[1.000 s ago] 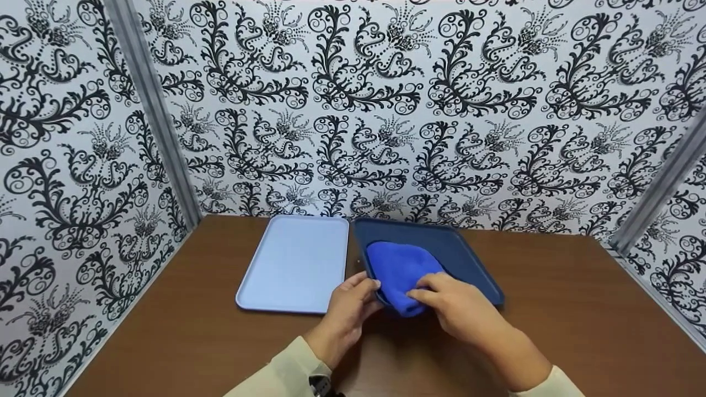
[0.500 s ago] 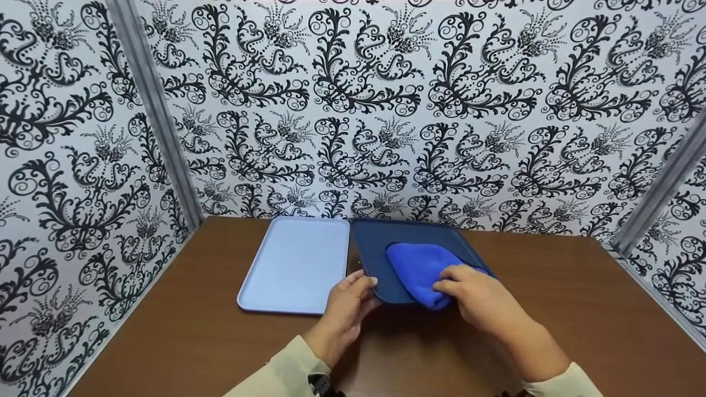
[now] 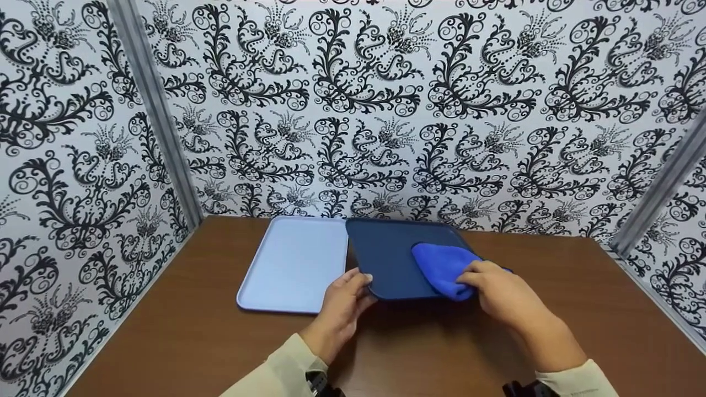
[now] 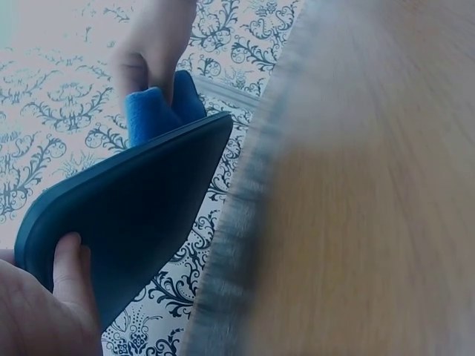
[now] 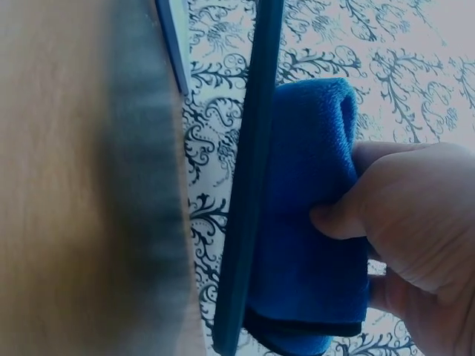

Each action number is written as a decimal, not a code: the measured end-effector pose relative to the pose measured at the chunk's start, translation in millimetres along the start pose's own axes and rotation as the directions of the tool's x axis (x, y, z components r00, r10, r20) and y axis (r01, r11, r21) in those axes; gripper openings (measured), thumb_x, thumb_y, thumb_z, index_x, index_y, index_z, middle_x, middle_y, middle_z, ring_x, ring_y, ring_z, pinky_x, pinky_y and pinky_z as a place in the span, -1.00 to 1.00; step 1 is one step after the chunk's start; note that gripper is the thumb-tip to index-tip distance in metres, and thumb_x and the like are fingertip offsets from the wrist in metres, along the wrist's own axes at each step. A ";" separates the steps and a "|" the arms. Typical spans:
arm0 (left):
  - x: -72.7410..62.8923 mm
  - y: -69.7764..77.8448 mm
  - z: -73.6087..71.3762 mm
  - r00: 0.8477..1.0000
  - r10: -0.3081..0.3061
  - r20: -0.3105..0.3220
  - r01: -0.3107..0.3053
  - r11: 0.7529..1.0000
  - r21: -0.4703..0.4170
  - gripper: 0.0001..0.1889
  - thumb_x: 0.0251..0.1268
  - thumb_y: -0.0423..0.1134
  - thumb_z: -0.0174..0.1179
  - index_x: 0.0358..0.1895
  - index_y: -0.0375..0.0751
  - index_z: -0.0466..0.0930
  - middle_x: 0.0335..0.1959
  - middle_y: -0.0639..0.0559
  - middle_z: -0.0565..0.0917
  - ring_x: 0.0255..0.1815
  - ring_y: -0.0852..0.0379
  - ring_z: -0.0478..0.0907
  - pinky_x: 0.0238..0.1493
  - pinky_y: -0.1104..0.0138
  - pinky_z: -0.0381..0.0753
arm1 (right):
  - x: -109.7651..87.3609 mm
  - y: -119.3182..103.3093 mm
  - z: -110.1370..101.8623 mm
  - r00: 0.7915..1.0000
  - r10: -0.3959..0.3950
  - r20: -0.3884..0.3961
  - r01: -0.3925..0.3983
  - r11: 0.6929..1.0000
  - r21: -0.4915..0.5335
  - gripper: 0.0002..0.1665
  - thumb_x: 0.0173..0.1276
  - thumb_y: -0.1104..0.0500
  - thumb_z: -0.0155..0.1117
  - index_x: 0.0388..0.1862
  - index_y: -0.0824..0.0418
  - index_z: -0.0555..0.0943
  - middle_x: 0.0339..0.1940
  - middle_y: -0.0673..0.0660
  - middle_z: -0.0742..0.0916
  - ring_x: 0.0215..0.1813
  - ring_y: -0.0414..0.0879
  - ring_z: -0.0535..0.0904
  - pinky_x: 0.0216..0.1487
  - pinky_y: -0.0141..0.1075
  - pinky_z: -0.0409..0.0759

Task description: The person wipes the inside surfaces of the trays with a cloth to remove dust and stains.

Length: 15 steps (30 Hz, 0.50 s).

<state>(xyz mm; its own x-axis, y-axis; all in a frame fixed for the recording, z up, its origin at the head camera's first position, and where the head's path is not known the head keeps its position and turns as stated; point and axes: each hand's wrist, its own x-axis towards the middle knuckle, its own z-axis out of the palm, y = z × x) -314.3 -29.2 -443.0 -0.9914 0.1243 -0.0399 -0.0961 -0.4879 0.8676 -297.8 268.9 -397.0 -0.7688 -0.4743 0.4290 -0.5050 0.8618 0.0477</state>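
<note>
A dark blue tray (image 3: 386,259) is tilted up off the table at its near side. My left hand (image 3: 343,303) grips its near left corner, thumb on top; in the left wrist view fingers (image 4: 70,274) press the underside. A folded bright blue cloth (image 3: 444,270) lies against the right part of the tray's upper face. My right hand (image 3: 510,295) holds this cloth, and in the right wrist view its thumb lies on the fabric (image 5: 304,222). Part of the tray's right edge is hidden behind the cloth and the right hand.
A light blue tray (image 3: 298,264) lies flat on the brown table (image 3: 182,331), just left of the dark one. Patterned wall panels (image 3: 386,110) enclose the table at the back and both sides.
My right hand has slid the cloth rightward across the dark tray. The tray's near edge has risen slightly and its near left corner has shifted a little left with my left hand.
</note>
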 end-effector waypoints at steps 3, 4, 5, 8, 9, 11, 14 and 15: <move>2.2 0.0 -0.2 1.000 -0.005 -0.002 0.005 1.000 0.001 -0.43 0.36 -0.32 0.16 0.38 -0.55 0.38 -0.09 -0.05 0.76 -0.09 0.17 0.71 0.03 0.30 0.72 | -2.4 5.2 -4.8 0.998 0.048 0.038 -0.048 0.999 0.020 -0.50 0.32 0.49 0.14 -0.13 -0.04 0.82 -0.16 -0.02 0.73 0.00 0.06 0.69 -0.05 -0.03 0.71; 2.6 0.0 -0.3 1.000 -0.005 -0.004 0.005 1.000 0.002 -0.43 0.36 -0.32 0.16 0.38 -0.55 0.37 -0.09 -0.05 0.76 -0.09 0.17 0.71 0.03 0.31 0.72 | -3.2 6.8 -6.7 0.997 0.060 0.046 -0.062 0.998 0.026 -0.50 0.32 0.49 0.14 -0.13 -0.04 0.82 -0.15 -0.01 0.73 0.02 0.07 0.69 -0.03 -0.01 0.71; 3.0 0.0 -0.6 1.000 -0.004 -0.006 0.004 1.000 0.004 -0.41 0.37 -0.32 0.16 0.40 -0.56 0.36 -0.09 -0.04 0.75 -0.10 0.18 0.71 0.03 0.31 0.72 | -4.1 8.2 -8.7 0.996 0.072 0.051 -0.074 0.997 0.033 -0.50 0.32 0.49 0.13 -0.12 -0.03 0.82 -0.14 -0.01 0.73 0.04 0.08 0.69 -0.01 0.00 0.70; 3.9 -1.0 -1.8 1.000 -0.006 -0.011 0.006 1.000 0.010 -0.40 0.38 -0.31 0.17 0.41 -0.56 0.34 -0.07 -0.06 0.74 -0.10 0.18 0.70 0.02 0.31 0.72 | -6.2 13.1 -15.9 0.994 0.097 0.044 -0.099 0.994 0.050 -0.51 0.29 0.50 0.15 -0.12 0.01 0.82 -0.12 0.02 0.73 0.05 0.09 0.70 0.00 0.02 0.70; 4.1 -1.4 -2.2 1.000 -0.007 -0.013 0.007 1.000 0.013 -0.39 0.38 -0.31 0.17 0.42 -0.56 0.33 -0.06 -0.07 0.73 -0.10 0.18 0.70 0.02 0.31 0.72 | -6.4 14.9 -19.0 0.994 0.102 0.037 -0.104 0.993 0.059 -0.51 0.28 0.51 0.16 -0.11 0.02 0.82 -0.11 0.03 0.74 0.05 0.10 0.70 0.00 0.03 0.70; 4.5 -2.6 -3.4 1.000 -0.011 -0.020 0.011 1.000 0.022 -0.38 0.38 -0.31 0.17 0.44 -0.55 0.31 -0.03 -0.09 0.73 -0.09 0.18 0.69 0.02 0.31 0.72 | -7.0 18.1 -26.5 0.992 0.127 0.028 -0.128 0.989 0.074 -0.52 0.23 0.51 0.19 -0.08 0.06 0.81 -0.08 0.04 0.74 0.05 0.11 0.70 0.00 0.06 0.71; 5.3 -4.3 -4.7 1.000 -0.014 -0.027 0.015 0.999 0.032 -0.36 0.39 -0.30 0.17 0.46 -0.55 0.29 0.04 -0.14 0.71 -0.06 0.17 0.69 0.03 0.31 0.72 | -7.7 23.4 -40.0 0.986 0.165 0.020 -0.166 0.982 0.090 -0.51 0.17 0.51 0.23 -0.04 0.06 0.79 0.00 0.08 0.75 0.07 0.16 0.69 -0.02 0.15 0.70; 5.8 -4.7 -5.0 0.999 -0.014 -0.029 0.015 0.999 0.032 -0.35 0.39 -0.30 0.17 0.46 -0.55 0.28 0.05 -0.16 0.71 -0.06 0.16 0.69 0.04 0.31 0.72 | -8.1 25.1 -44.7 0.984 0.178 0.016 -0.178 0.980 0.092 -0.50 0.17 0.49 0.24 -0.03 0.06 0.79 0.04 0.10 0.74 0.09 0.19 0.69 -0.02 0.20 0.69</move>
<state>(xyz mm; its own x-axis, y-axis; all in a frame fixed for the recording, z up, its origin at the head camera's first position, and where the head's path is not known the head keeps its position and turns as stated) -320.0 -30.4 -449.8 -0.9921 0.1064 -0.0662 -0.1080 -0.4578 0.8825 -286.7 302.4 -359.0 -0.8524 -0.3165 0.4163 -0.3939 0.9121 -0.1131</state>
